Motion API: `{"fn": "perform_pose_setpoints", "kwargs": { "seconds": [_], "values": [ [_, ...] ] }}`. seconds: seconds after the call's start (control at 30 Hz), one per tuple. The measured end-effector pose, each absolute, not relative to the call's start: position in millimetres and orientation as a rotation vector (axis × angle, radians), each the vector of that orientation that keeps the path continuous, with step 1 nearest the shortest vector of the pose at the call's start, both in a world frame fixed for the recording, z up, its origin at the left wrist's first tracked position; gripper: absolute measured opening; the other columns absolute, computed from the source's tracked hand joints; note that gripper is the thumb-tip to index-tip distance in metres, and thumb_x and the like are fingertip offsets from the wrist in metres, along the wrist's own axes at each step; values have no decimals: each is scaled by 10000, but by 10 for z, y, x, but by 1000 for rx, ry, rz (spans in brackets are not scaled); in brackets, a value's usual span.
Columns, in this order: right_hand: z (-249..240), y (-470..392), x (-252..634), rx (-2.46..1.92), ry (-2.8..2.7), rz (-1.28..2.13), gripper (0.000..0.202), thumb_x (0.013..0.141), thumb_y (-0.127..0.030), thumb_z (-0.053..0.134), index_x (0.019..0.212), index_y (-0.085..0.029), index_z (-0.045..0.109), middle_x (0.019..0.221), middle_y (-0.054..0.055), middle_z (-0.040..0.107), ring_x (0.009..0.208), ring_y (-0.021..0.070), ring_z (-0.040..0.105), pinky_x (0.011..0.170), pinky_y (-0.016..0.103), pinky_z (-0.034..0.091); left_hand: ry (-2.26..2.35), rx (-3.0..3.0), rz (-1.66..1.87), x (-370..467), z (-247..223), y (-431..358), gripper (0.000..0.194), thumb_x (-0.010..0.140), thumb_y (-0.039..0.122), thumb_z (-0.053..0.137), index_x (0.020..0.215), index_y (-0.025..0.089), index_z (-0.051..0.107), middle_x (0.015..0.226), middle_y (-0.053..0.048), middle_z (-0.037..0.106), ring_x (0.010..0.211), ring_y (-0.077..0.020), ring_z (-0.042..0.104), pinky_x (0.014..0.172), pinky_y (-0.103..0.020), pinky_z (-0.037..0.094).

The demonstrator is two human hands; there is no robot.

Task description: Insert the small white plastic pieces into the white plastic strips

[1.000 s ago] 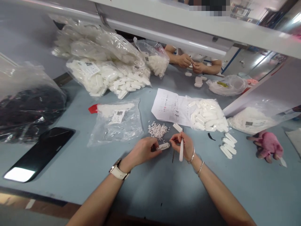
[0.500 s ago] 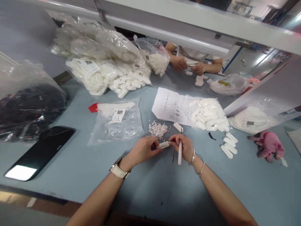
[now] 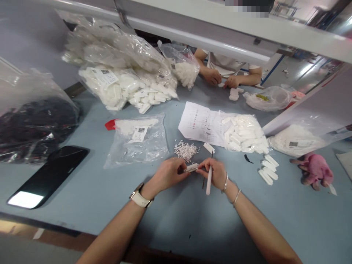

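My left hand (image 3: pixel 172 172) pinches the left end of a small white strip-like part (image 3: pixel 191 168) with a row of dark marks along it. At its right end are the fingertips of my right hand (image 3: pixel 216 174), closed, with a white-handled tool (image 3: pixel 209 180) lying across that palm, its thin dark tip pointing away. Just beyond the strip lies a pile of tiny white pieces (image 3: pixel 186 151). A white block (image 3: pixel 209 147) rests right of the pile. Whether a tiny piece is between my right fingertips is too small to tell.
Bags of white parts (image 3: pixel 148 93) fill the back left. A flat clear bag (image 3: pixel 137 141), a phone (image 3: pixel 48 178), a paper sheet (image 3: pixel 199 123), a bag of white blocks (image 3: pixel 244 134), loose blocks (image 3: pixel 268 169) and a pink toy (image 3: pixel 316 168) lie around. Across the table, a person's hands (image 3: pixel 222 79) work.
The white-handled tool has tilted slightly in my right hand, its handle end shifting left. My left hand keeps its hold on the strip. The other person's hands have moved a little.
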State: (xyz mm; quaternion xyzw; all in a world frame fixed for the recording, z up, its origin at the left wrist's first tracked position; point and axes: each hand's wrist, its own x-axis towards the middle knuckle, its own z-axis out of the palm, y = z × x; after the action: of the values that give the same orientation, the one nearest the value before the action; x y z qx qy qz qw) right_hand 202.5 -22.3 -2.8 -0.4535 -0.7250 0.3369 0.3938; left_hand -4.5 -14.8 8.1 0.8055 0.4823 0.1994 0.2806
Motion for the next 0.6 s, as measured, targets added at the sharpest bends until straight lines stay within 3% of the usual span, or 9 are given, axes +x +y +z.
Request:
{"fn": "perform_pose_setpoints", "kwargs": {
  "seconds": [0.4,0.6],
  "values": [
    [-14,-252,2018,-1202,-2211,436,252,808,-221,608,624,-216,435,619,-4,643,590,147,571,566,256,428,1225,2334,630,-42,14,-169,129,782,246,612,703,168,545,666,1,560,621,-133,507,560,-237,352],
    [37,-246,1985,-1349,-2173,505,269,783,-230,644,620,-215,430,597,-16,602,580,139,539,569,244,404,1138,2441,665,-27,41,-164,157,803,219,590,670,170,522,646,0,559,622,-142,507,554,-243,355]
  ]
}}
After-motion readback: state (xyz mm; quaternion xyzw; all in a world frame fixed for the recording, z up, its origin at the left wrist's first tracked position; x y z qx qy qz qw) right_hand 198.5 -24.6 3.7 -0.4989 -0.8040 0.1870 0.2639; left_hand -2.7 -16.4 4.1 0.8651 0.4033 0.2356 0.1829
